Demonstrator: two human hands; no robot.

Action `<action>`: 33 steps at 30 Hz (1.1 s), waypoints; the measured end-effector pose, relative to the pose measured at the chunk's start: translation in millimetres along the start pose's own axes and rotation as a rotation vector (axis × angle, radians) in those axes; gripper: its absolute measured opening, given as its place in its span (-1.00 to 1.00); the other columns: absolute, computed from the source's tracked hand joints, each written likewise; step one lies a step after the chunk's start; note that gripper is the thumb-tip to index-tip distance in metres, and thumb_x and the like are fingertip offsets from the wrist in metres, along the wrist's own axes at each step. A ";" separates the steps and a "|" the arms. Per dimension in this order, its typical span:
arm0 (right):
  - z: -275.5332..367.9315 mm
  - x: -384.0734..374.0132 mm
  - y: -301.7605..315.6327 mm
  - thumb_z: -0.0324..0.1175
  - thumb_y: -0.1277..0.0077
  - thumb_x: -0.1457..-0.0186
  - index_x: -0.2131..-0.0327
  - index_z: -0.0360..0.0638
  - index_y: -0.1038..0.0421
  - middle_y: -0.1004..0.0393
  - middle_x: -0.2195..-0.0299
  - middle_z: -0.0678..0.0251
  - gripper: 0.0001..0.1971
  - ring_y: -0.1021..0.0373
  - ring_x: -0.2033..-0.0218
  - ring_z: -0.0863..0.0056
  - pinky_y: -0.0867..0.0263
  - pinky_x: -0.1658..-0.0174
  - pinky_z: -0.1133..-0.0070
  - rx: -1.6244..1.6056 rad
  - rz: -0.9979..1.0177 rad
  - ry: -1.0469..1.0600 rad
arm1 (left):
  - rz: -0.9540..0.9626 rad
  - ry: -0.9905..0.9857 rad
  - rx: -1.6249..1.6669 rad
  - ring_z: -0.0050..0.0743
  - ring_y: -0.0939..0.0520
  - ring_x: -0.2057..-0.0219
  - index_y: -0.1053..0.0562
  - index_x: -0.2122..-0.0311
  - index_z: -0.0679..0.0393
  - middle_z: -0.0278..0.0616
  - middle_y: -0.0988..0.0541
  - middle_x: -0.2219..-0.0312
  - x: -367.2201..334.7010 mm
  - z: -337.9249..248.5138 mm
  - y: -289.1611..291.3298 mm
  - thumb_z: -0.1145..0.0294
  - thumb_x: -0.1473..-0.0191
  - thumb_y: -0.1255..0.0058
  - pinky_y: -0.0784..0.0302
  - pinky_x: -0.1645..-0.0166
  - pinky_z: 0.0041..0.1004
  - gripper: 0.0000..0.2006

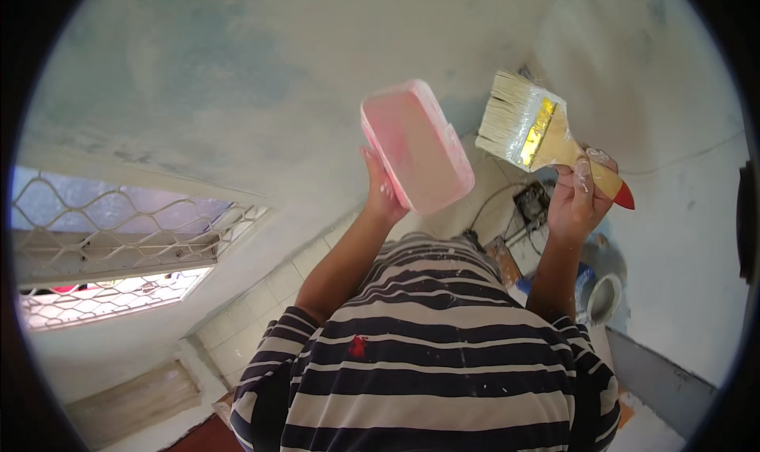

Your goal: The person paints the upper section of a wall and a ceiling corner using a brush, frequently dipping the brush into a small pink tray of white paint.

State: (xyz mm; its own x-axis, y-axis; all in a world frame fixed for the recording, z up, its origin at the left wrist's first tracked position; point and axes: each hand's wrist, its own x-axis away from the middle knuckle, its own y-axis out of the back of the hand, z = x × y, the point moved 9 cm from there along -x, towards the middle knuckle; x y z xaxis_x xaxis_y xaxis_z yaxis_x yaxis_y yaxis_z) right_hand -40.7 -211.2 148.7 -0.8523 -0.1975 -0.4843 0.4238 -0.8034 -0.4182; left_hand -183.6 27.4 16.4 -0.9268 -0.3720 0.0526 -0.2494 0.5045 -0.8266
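- From where I stand, the left hand (385, 192) supports a pink tub (457, 155) in front of the chest; its thumb lies against the left wall, while the other fingers are hidden below, so I can't tell how they are spread
- The right hand (582, 195) has its fingers clamped on the wooden handle of a wide brush (548, 135), right of the tub and apart from it; the bristles (503, 113) point left, the red handle end points right
- The tub's inside looks pale, and I can't tell how full it is; any wet stuff could spill over the rim if that one hand let it tip
- White smears mark the right fingers, so the handle could twist or slide if they are slick
- Loose drips could land on the striped shirt (431, 408), already flecked white, or on the tiled floor (286, 282)
- A dark object with cords (532, 205) sits low beyond the body; a careless step could snag a cord and jolt both hands
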 end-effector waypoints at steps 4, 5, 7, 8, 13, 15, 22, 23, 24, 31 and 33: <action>52.4 -10.8 -51.7 -0.62 0.09 -0.03 0.19 -0.31 -0.24 -0.38 0.16 -0.01 -0.77 -0.36 0.06 0.13 -0.16 -0.12 0.26 0.174 0.085 0.118 | 0.143 -0.045 0.038 -0.25 -0.24 -0.19 0.05 -0.28 0.00 -0.24 -0.17 -0.19 -18.4 -16.2 -45.4 -0.50 0.04 0.62 -0.27 -0.20 -0.19 -0.08; 62.5 -13.9 -58.6 -0.62 0.09 -0.03 0.19 -0.31 -0.24 -0.38 0.16 -0.01 -0.77 -0.36 0.06 0.13 -0.16 -0.12 0.26 0.185 0.089 0.118 | 0.144 -0.043 0.049 -0.25 -0.24 -0.19 0.05 -0.28 0.00 -0.24 -0.17 -0.19 -24.8 -13.0 -46.6 -0.50 0.04 0.62 -0.27 -0.20 -0.19 -0.08; 68.6 -15.3 -76.3 -0.68 0.02 0.03 0.20 -0.30 -0.27 -0.43 0.17 -0.04 -0.73 -0.42 0.14 0.16 -0.31 0.04 0.35 0.234 0.223 0.125 | 0.339 -0.003 0.438 -0.27 -0.25 -0.18 0.04 -0.28 0.00 -0.25 -0.19 -0.18 -32.4 -9.3 -64.3 -0.50 0.04 0.62 -0.26 -0.20 -0.20 -0.08; 72.6 -17.1 -84.8 -0.71 -0.01 0.06 0.21 -0.30 -0.29 -0.46 0.18 -0.06 -0.71 -0.46 0.18 0.18 -0.38 0.11 0.40 0.262 0.293 0.162 | 0.336 0.004 0.442 -0.27 -0.25 -0.18 0.04 -0.28 0.00 -0.25 -0.19 -0.18 -34.2 -1.4 -68.5 -0.50 0.04 0.62 -0.26 -0.20 -0.20 -0.08; 53.3 -44.3 -19.0 -0.67 -0.13 0.11 0.31 -0.31 -0.36 -0.52 0.28 -0.01 -0.76 -0.50 0.23 0.27 -0.40 0.17 0.52 0.484 0.416 0.173 | 0.071 -0.024 0.108 -0.33 -0.37 -0.08 -0.05 -0.23 0.01 -0.30 -0.33 -0.07 -76.4 70.1 -107.1 -0.54 0.07 0.52 -0.33 -0.14 -0.25 -0.07; 55.0 -60.2 16.0 -0.64 -0.14 0.11 0.31 -0.31 -0.35 -0.52 0.28 0.01 -0.76 -0.50 0.25 0.28 -0.40 0.18 0.54 0.707 0.418 0.228 | 0.110 -0.025 0.086 -0.30 -0.33 -0.12 -0.03 -0.25 0.01 -0.26 -0.28 -0.12 -95.5 107.0 -121.1 -0.48 0.01 0.56 -0.29 -0.17 -0.23 -0.11; 44.6 -103.4 51.7 -0.56 -0.12 0.14 0.32 -0.21 -0.43 -0.53 0.27 0.15 -0.78 -0.48 0.31 0.19 -0.39 0.24 0.47 0.780 0.369 0.291 | 0.223 0.045 0.007 -0.27 -0.31 -0.15 -0.01 -0.26 0.03 -0.19 -0.23 -0.16 -131.6 160.2 -163.8 -0.38 -0.09 0.60 -0.25 -0.20 -0.21 -0.20; 38.5 -108.8 56.1 -0.55 -0.11 0.14 0.31 -0.20 -0.43 -0.52 0.27 0.16 -0.78 -0.47 0.32 0.17 -0.39 0.25 0.46 0.791 0.358 0.225 | 0.242 0.041 -0.003 -0.27 -0.31 -0.15 -0.01 -0.26 0.03 -0.19 -0.23 -0.16 -134.7 160.4 -171.4 -0.38 -0.09 0.60 -0.25 -0.20 -0.21 -0.20; 35.7 -110.9 61.8 -0.54 -0.09 0.13 0.31 -0.19 -0.43 -0.51 0.27 0.17 -0.78 -0.45 0.32 0.14 -0.38 0.26 0.43 0.742 0.322 0.229 | 0.226 0.061 -0.011 -0.26 -0.30 -0.16 0.00 -0.26 0.03 -0.19 -0.22 -0.17 -136.8 166.3 -174.8 -0.37 -0.09 0.60 -0.24 -0.21 -0.21 -0.20; 38.1 -114.0 63.1 -0.57 -0.12 0.08 0.35 -0.31 -0.43 -0.51 0.39 0.12 -0.84 -0.48 0.41 0.31 -0.36 0.29 0.56 0.850 0.436 0.243 | 0.234 0.135 0.014 -0.22 -0.22 -0.20 0.09 -0.29 -0.03 -0.19 -0.12 -0.22 -157.8 199.8 -195.2 -0.42 -0.05 0.69 -0.18 -0.24 -0.18 -0.16; 46.2 -112.6 70.5 -0.57 -0.10 0.06 0.35 -0.34 -0.41 -0.51 0.42 0.13 -0.85 -0.47 0.43 0.36 -0.36 0.30 0.57 0.669 0.365 0.226 | 0.268 0.135 0.031 -0.22 -0.21 -0.21 0.09 -0.29 -0.03 -0.19 -0.12 -0.22 -159.1 202.7 -192.7 -0.43 -0.05 0.69 -0.16 -0.25 -0.18 -0.16</action>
State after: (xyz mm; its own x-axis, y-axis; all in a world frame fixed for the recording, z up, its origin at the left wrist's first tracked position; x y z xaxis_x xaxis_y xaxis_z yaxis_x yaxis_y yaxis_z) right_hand 71.0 -271.6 209.2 -0.5821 -0.4519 -0.6760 0.3292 -0.8911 0.3123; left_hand 68.9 -168.6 53.8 -0.9880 -0.1204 -0.0972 0.0158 0.5462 -0.8375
